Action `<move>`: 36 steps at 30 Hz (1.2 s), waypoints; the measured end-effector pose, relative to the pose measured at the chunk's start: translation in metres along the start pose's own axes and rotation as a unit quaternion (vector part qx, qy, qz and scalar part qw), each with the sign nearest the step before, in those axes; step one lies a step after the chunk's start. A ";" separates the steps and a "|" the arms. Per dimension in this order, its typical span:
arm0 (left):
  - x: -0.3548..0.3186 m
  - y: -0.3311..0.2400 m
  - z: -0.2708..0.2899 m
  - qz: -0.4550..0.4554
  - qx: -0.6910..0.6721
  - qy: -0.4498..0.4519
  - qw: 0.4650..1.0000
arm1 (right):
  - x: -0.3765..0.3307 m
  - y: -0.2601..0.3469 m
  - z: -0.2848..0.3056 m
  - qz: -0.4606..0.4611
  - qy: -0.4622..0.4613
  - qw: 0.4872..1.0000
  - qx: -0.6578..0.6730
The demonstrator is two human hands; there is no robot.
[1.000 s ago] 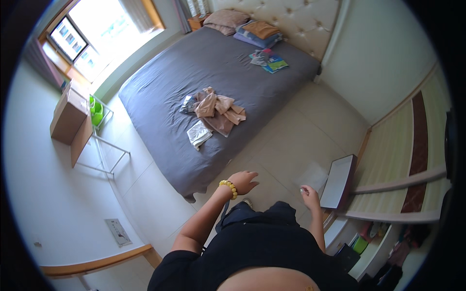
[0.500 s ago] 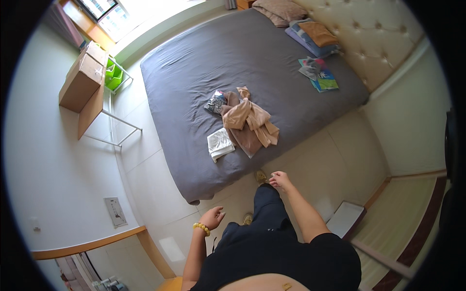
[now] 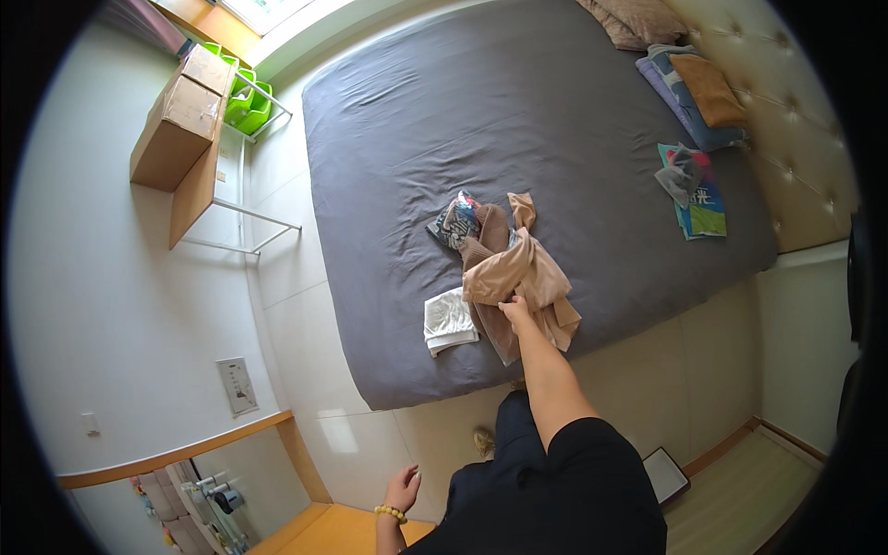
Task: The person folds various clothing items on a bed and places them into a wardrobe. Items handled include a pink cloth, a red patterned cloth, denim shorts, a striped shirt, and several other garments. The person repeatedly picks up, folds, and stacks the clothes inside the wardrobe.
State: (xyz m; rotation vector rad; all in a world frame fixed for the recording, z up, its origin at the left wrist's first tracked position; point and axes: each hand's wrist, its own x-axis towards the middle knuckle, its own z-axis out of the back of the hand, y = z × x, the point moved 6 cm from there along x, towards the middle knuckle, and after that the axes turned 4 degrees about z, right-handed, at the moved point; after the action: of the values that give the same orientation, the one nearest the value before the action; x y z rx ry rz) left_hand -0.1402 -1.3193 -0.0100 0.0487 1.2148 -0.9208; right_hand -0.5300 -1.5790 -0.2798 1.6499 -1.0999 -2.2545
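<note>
On the grey bed sheet point(image 3: 407, 166) lies a loose heap of clothes. A crumpled tan garment point(image 3: 536, 268) with long, sleeve-like parts lies on top of a brown ribbed garment point(image 3: 483, 242). My right hand point(image 3: 514, 311) reaches over the bed edge, its fingers closed on the tan garment's near side. Left of the heap is a folded white cloth point(image 3: 450, 322); behind it, a patterned dark bundle point(image 3: 453, 222). Down beside my body hangs my left hand point(image 3: 401, 488), a beaded bracelet on its wrist. It holds nothing, and its fingers are loosely apart.
Folded cloths point(image 3: 703, 92) and a pillow point(image 3: 634, 20) lie by the tufted headboard point(image 3: 786, 102). Near them is a blue-green package point(image 3: 705, 211) with a grey cloth on it. Cardboard boxes point(image 3: 190, 111) stand on a table at left, by green bins point(image 3: 250, 109).
My right hand has moved forward from beside my leg to the tan garment and closed on it. My left hand has dropped lower. The view has shifted closer to the bed.
</note>
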 end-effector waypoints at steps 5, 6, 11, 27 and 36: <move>-0.014 0.002 -0.004 0.059 -0.043 -0.005 0.997 | 0.043 0.004 -0.016 -0.032 -0.032 0.992 0.116; -0.017 0.003 -0.005 0.067 -0.044 -0.007 0.997 | 0.041 0.008 -0.027 -0.051 -0.030 0.985 0.160; -0.013 0.008 -0.001 0.055 -0.050 -0.004 0.997 | 0.053 0.012 -0.050 -0.039 -0.067 0.971 0.227; 0.062 -0.149 -0.003 -0.223 -0.033 0.124 0.966 | -0.266 0.330 0.092 0.263 0.242 0.890 0.284; 0.049 -0.319 0.012 -0.432 -0.079 0.111 0.892 | -0.470 0.374 0.102 0.383 0.304 0.829 0.270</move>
State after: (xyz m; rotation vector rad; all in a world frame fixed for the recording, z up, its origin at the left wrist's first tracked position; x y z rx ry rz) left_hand -0.3281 -1.5612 0.0912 -0.5772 1.5486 -1.6098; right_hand -0.5470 -1.5644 0.3294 1.4848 -1.8366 -0.8707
